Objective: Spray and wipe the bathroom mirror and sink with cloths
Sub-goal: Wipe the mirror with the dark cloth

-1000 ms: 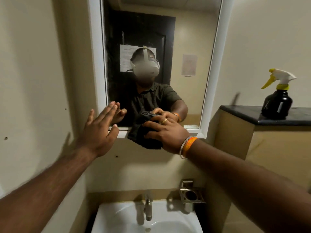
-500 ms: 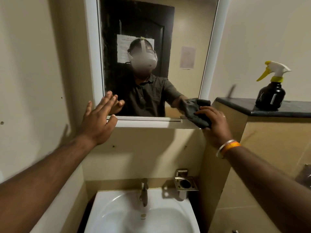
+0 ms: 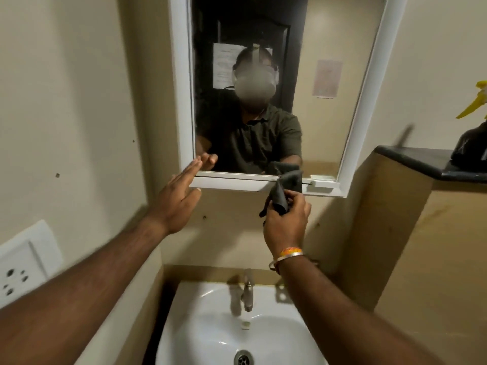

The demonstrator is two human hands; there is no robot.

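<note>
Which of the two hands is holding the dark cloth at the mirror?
The right hand, with the orange band at its wrist, pinches the dark cloth. The left hand holds nothing; its fingers are straight.

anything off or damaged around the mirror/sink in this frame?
Nothing spilled or broken. Small oddities only: several small holes dot the wall left of the mirror and below it, and its bottom frame shows a dark gap along the rail. The right hand grips the cloth at that rail; the left hand lies flat by the frame's corner.
</note>
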